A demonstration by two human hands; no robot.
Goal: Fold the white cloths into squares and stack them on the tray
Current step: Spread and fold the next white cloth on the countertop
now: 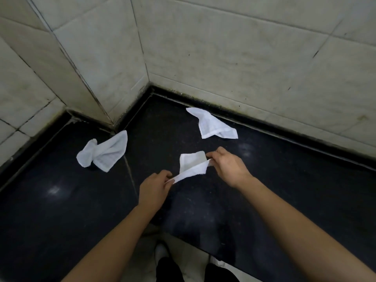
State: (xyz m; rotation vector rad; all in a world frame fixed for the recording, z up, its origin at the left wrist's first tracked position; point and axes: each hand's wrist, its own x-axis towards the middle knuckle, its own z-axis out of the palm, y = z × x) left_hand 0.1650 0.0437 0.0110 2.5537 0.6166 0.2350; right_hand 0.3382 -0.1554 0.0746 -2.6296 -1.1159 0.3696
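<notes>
White cloth (191, 162) is pinched at one edge's two ends by fingers (168, 176) of left hand (154, 187) and right hand (227, 165), the rest trailing beyond them toward the worktop (81, 200); the edge is best kept taut and corners matched before creasing.

Nothing here can be read. I see no word, label, brand or number on the held cloth (191, 162), the left cloth (103, 153), the far cloth (213, 124), the tiles (223, 58) or the counter (61, 200).
</notes>
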